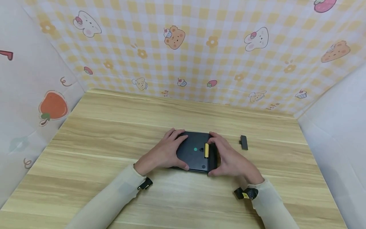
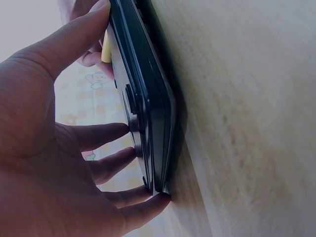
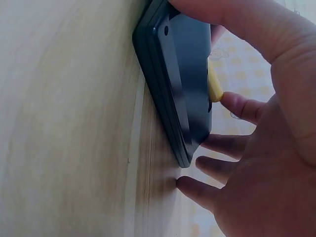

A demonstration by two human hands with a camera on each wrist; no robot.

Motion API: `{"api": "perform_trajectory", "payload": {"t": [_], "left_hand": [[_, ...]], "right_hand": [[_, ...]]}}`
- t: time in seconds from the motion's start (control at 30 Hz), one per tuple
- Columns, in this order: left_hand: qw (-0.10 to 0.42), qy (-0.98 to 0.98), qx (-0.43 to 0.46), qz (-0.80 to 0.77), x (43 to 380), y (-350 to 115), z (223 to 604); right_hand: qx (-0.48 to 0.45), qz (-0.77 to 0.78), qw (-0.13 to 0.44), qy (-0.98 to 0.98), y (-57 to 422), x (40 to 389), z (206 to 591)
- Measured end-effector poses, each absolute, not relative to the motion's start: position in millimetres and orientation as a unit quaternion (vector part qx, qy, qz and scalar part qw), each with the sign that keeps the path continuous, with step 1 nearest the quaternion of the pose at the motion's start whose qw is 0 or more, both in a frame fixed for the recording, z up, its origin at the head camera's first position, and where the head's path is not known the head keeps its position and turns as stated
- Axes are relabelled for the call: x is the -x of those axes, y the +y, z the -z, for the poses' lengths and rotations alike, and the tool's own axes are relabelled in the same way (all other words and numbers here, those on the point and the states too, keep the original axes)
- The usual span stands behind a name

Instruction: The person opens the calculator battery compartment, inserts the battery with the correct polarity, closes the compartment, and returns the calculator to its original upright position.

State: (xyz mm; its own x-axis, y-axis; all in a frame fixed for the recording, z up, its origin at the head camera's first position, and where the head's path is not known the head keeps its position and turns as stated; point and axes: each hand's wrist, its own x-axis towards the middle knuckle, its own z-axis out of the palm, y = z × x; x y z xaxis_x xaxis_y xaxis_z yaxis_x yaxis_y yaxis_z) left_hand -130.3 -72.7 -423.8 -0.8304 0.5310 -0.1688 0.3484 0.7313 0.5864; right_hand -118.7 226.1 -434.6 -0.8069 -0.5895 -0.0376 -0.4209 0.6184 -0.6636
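A staged recording booth was shown: a wooden table [image 1: 114,127] was enclosed by a checked cartoon backdrop [image 1: 200,47] and plain side sheets [image 1: 28,79], with no room seen beyond.

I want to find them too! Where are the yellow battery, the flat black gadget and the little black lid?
yellow battery [image 1: 206,150], head view, middle of its side
flat black gadget [image 1: 191,156], head view, bare back panel
little black lid [image 1: 243,142], head view, its centre
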Motion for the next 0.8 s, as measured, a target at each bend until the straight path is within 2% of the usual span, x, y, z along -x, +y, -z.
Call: {"api": "perform_trajectory", "payload": {"t": [0.8], "left_hand": [[0.169, 0.916, -0.238, -0.274, 131.9, -71.2, 424.7]], "right_hand": [[0.275, 0.312, 0.131, 0.9, 228.3, 118.0, 432.3]]}}
